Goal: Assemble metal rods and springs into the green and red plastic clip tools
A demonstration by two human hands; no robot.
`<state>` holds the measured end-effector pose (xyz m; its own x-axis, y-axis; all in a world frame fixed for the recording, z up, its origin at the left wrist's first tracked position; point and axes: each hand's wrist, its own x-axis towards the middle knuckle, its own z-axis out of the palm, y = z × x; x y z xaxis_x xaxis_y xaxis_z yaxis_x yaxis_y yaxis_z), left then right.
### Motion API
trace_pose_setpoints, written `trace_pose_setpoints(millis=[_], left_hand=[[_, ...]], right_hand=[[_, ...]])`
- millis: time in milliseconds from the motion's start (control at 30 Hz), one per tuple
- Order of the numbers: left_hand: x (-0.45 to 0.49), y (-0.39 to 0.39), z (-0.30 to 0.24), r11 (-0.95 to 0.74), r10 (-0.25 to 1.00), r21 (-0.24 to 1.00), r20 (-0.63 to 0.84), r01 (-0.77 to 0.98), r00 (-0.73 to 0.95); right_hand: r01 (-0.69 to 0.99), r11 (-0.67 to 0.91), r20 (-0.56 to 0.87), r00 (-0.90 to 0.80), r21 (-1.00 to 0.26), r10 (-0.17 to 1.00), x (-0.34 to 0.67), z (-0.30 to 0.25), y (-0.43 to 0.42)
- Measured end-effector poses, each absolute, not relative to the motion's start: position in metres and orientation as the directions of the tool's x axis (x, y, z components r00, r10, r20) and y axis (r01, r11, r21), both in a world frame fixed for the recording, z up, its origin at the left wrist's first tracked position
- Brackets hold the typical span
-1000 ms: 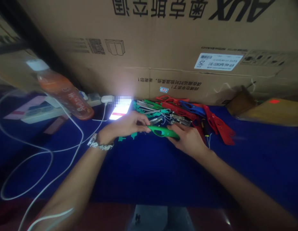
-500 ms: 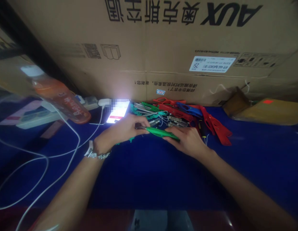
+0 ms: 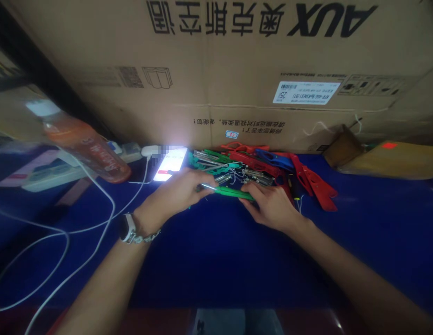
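Observation:
My left hand [image 3: 179, 194] and my right hand [image 3: 270, 204] meet over a blue cloth [image 3: 216, 251], both closed on one green plastic handle [image 3: 232, 192] with a thin metal blade at its left end. The left fingers pinch the blade end, the right fingers press on the handle's right part. Just behind lies a pile of green, red and blue handles and metal blades [image 3: 258, 165]. A watch sits on my left wrist.
A large cardboard box [image 3: 237, 70] stands close behind the pile. A lit phone [image 3: 170, 164] lies at the pile's left, with a white cable [image 3: 98, 218] looping left. An orange drink bottle [image 3: 80, 142] and a power strip [image 3: 63, 163] are at the left.
The green handle has turned flatter, and the metal blade now shows at its left end. Both hands stay closed on it. The view has shifted slightly.

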<state>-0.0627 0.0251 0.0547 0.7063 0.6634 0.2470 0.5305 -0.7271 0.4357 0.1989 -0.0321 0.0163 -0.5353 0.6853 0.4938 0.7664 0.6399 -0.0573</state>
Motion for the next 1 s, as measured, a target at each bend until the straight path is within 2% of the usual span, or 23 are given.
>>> trace_pose_setpoints(millis=[200, 400, 567, 900, 1000], left_hand=[[-0.057, 0.017, 0.061, -0.675, 0.728, 0.374, 0.202, 0.636, 0.655], [-0.058, 0.016, 0.061, -0.749, 0.650, 0.364, 0.241, 0.554, 0.720], [-0.063, 0.021, 0.060, -0.741, 0.660, 0.362, 0.232, 0.566, 0.715], [-0.061, 0.014, 0.064, -0.756, 0.654, 0.238, 0.294, 0.610, 0.697], [-0.058, 0.012, 0.065, -0.724, 0.690, 0.268, 0.266, 0.635, 0.674]], right_hand=[[0.778, 0.626, 0.501, -0.520, -0.056, 0.692, 0.197, 0.016, -0.033], [0.782, 0.619, 0.497, -0.507, -0.080, 0.705, 0.199, 0.016, -0.032], [0.764, 0.634, 0.484, -0.513, -0.120, 0.709, 0.199, 0.017, -0.032], [0.741, 0.657, 0.495, -0.524, -0.135, 0.693, 0.204, 0.021, -0.033], [0.736, 0.665, 0.503, -0.530, -0.128, 0.683, 0.204, 0.021, -0.033]])
